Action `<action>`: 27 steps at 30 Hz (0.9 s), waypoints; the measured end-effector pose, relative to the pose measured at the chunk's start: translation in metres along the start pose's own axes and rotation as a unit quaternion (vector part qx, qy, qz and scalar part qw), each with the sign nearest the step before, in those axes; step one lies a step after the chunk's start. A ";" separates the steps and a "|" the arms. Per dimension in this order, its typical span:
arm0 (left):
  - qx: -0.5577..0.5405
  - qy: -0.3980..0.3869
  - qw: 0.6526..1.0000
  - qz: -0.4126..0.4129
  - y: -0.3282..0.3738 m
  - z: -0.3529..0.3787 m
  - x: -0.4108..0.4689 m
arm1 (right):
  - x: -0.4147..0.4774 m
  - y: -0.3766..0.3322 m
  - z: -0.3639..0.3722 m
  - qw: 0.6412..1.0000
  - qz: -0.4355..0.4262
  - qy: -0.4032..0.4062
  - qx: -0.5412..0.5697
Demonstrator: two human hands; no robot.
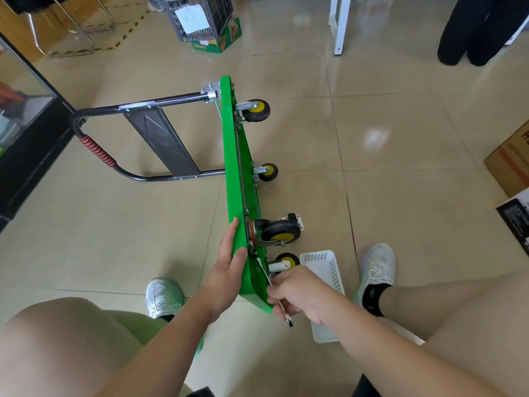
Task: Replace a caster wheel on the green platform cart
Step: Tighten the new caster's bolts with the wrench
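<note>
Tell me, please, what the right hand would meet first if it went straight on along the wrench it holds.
Probably the nearest caster at its mount on the green platform, where the wrench tip sits; depth is unclear.

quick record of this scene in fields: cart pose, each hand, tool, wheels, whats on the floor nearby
cart: green platform cart stands on its side edge on the tile floor, underside facing right, handle out to the left
left hand: left hand flat against the deck's near end, fingers straight
right hand: right hand grips a wrench at the nearest caster's mount
casters: four show on the underside; nearest caster is partly hidden by the right hand
nearby: white plastic basket on the floor beside the right hand
</note>
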State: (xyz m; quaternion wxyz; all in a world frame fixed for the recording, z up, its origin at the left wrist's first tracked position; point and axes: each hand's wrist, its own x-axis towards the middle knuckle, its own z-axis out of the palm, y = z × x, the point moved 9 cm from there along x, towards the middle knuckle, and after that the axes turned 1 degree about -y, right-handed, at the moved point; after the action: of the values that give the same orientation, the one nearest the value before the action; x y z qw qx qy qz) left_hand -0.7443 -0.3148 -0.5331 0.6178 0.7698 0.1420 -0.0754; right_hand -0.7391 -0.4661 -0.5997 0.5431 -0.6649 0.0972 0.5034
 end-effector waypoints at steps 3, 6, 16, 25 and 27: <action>0.019 0.002 1.000 -0.003 0.001 0.000 -0.001 | 0.007 0.022 -0.008 0.999 -0.018 0.024 -0.038; 0.011 0.011 1.000 -0.003 0.005 -0.001 -0.002 | 0.022 0.034 -0.014 0.996 -0.050 0.043 -0.065; 0.039 0.026 0.999 -0.008 0.011 0.001 -0.006 | 0.043 0.028 -0.009 0.989 -0.128 0.059 -0.035; 0.019 0.028 0.999 -0.005 0.006 -0.001 -0.003 | 0.047 0.023 -0.005 0.988 -0.140 0.058 -0.022; 0.008 0.026 1.000 -0.010 0.005 -0.001 -0.003 | 0.048 0.023 -0.004 0.988 -0.140 0.060 -0.020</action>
State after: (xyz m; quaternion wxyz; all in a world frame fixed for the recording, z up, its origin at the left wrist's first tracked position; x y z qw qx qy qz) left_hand -0.7461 -0.3152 -0.5273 0.6066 0.7752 0.1648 -0.0627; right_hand -0.7290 -0.4584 -0.6517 0.5883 -0.7116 0.0259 0.3832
